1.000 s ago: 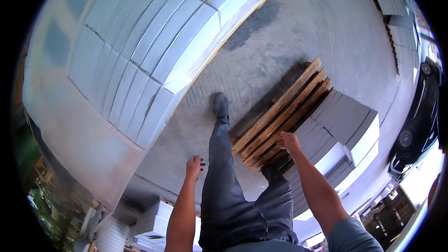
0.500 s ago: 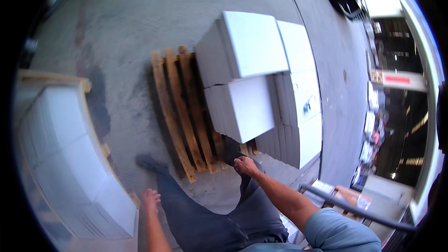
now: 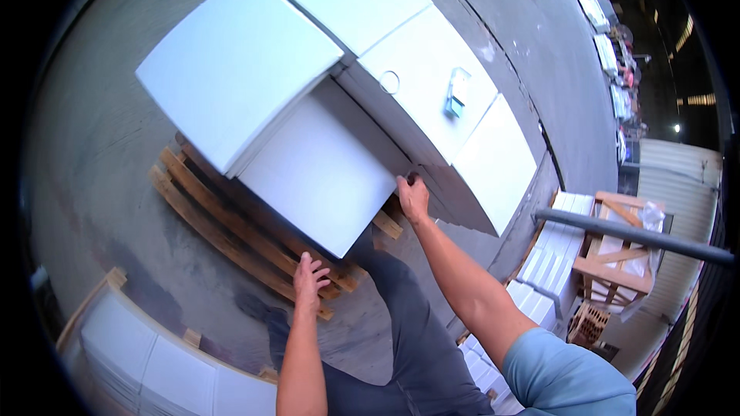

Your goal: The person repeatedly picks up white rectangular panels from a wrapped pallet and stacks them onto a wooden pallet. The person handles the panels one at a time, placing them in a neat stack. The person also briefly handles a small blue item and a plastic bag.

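Observation:
White rectangular panels lie in stacks on a wooden pallet. The nearest stack stands lower than those around it. My right hand is closed at the right corner of this lower stack, by the gap beside the taller stack. A small dark thing shows at its fingers, too small to name. My left hand is held with fingers apart just off the stack's near corner, holding nothing. On a taller stack lie a small white and green box and a thin ring.
Another load of white panels with wooden edging sits at the lower left. To the right are white stacked goods, a wooden crate and a grey bar. Bare slats of the pallet stick out near my legs.
I have come closer to the panel stacks. My right hand has moved from beside my knee to the lower stack's corner. My left hand has risen towards its near corner.

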{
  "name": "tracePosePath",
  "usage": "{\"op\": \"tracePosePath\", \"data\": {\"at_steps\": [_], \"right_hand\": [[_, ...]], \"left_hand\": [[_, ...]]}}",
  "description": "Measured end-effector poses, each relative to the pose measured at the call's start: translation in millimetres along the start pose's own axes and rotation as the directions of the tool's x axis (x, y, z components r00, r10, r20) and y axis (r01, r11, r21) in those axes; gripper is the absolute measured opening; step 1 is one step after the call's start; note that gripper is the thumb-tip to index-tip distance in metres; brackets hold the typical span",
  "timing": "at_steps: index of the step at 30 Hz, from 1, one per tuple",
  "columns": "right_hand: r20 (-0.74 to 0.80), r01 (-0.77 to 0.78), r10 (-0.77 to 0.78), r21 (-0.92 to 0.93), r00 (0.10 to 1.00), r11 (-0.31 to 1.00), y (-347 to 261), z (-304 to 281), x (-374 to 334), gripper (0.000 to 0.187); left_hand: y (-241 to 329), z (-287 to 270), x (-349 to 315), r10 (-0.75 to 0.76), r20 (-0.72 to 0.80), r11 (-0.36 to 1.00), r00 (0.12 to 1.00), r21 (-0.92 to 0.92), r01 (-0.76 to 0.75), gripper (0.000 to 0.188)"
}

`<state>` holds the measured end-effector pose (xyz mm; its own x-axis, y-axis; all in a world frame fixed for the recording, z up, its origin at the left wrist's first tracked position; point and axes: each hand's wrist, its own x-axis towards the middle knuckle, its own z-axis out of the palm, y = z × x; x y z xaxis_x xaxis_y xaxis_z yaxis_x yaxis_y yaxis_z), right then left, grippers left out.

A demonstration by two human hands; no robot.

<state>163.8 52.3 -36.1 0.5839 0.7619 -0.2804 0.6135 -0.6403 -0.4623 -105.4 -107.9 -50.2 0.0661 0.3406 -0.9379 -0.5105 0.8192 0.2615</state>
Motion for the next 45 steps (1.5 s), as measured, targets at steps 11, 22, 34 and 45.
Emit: {"op": "tracePosePath", "data": {"at_steps": [11, 22, 34, 45], "right_hand": [[0.319, -0.409, 0.257, 0.691, 0.912, 0.596, 17, 45, 53, 0.062], [0.412, -0.466, 0.219, 0.789, 0.885, 0.4, 34, 58, 69, 0.069], [0.362, -0.51, 0.364, 0.685, 0.858, 0.52, 27, 52, 63, 0.058], [0.448, -0.547, 0.4, 0.817, 0.8, 0.18, 68, 53, -57, 0.046]], "left_hand": [[-20, 80, 47, -0.156, 0.234, 0.597, 0.96, -0.751, 0.28, 0.072], [12, 85, 47, -0.325, 0.118, 0.601, 0.938, -0.74, 0.301, 0.047], [2, 71, 51, -0.413, 0.075, 0.528, 0.908, -0.793, 0.306, 0.047], [8, -31, 26, -0.363, -0.024, 0.883, 0.932, -0.328, 0.335, 0.08]]}}
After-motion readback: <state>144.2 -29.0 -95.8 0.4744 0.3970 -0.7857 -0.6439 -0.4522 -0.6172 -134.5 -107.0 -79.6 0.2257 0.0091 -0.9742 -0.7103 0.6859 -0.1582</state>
